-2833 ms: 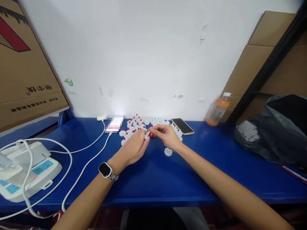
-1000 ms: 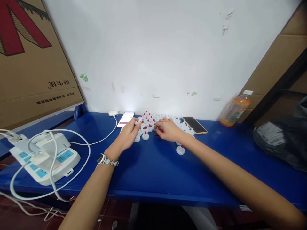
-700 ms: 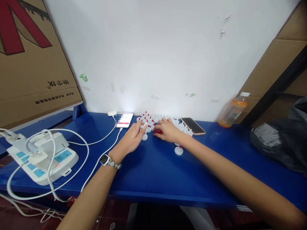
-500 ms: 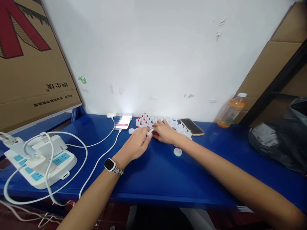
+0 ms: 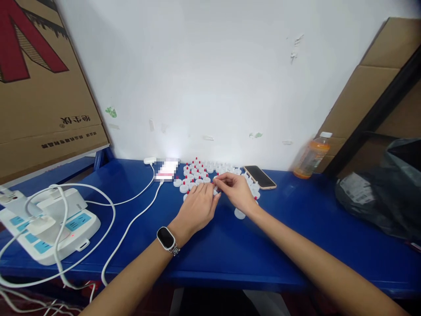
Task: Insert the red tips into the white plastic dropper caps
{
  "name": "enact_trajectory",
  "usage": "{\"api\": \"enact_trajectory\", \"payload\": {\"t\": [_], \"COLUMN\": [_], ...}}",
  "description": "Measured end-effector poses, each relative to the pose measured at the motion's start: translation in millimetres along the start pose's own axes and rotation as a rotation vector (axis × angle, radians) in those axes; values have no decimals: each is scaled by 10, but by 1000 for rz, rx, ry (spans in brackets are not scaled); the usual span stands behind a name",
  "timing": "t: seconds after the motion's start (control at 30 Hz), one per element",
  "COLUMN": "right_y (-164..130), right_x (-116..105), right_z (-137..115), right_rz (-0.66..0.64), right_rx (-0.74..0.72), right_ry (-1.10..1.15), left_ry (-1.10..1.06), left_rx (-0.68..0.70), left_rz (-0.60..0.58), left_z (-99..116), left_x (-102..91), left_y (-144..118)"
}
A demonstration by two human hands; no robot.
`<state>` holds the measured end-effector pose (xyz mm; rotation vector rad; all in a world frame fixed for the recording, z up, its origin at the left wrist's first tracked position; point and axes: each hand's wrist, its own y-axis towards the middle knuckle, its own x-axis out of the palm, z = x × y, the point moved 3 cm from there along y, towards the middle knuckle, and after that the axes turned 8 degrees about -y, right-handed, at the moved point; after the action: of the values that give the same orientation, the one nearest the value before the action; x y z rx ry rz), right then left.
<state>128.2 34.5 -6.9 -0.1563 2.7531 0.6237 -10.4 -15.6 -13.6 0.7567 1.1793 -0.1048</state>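
Observation:
Several small white plastic caps with red tips (image 5: 196, 171) stand in a cluster on the blue table (image 5: 210, 245) near the wall. My left hand (image 5: 198, 207), with a smartwatch (image 5: 166, 239) on its wrist, and my right hand (image 5: 237, 191) meet fingertip to fingertip just in front of the cluster. The fingers of both hands pinch a small white cap (image 5: 215, 190) between them. One loose white cap (image 5: 240, 213) lies by my right wrist. What else the fingers cover is hidden.
A white phone (image 5: 166, 170) on a white cable (image 5: 131, 219) lies left of the caps, a dark phone (image 5: 259, 176) right of them. A white power strip (image 5: 46, 224) sits at left. An orange drink bottle (image 5: 309, 155), a black bag (image 5: 381, 188) and cardboard boxes (image 5: 42, 87) stand around.
Both hands have drawn back from the cluster toward me and now meet in front of it, pinching one cap. The view has shifted slightly.

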Motion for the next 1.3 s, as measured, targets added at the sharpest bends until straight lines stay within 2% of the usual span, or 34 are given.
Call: {"api": "enact_trajectory", "payload": {"t": [0.13, 0.3, 0.47, 0.7, 0.9, 1.1, 1.3], "right_y": [-60, -72, -64, -34, -66, -47, -70], "right_x": [36, 51, -4, -91, -43, -86, -7], "right_z": [-112, -138, -175, -254, -312, -372, -353], "right_rz": [80, 114, 50, -125, -193, -152, -198], "right_rx": [-48, -84, -129, -372, -531, -461, -489], "right_ry": [-75, -163, -267, -818, -1010, -1095, -1098], "left_ry": [6, -7, -43, -40, -98, -132, -153], "left_rx": [-43, -66, -47, 15, 46, 84, 107], "left_rz": [15, 40, 91, 69, 49, 86, 44], "left_z": [7, -13, -30, -55, -83, -75, -63], "left_x": [15, 2, -35, -18, -52, -100, -75], "left_y": [6, 8, 3, -17, -16, -3, -26]}}
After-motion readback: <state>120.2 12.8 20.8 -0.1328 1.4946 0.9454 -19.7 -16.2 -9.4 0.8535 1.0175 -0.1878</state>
